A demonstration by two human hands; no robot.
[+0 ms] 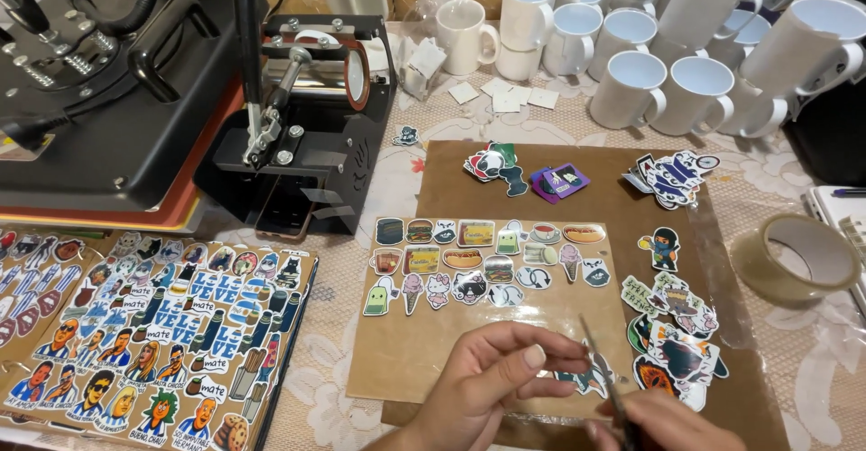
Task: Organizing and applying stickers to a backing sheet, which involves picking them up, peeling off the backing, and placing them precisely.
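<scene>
sticker [586,381] in left grip [505,374]

The bench [397,158] wears a pale lace cloth. At its far left stand a flat heat press [99,90] and a mug press [311,117]; white mugs [667,45] crowd the far right corner. A brown sheet [595,198] lies mid-bench, printed sticker sheets [153,343] at the near left edge, a tape roll [796,257] at the right edge
</scene>
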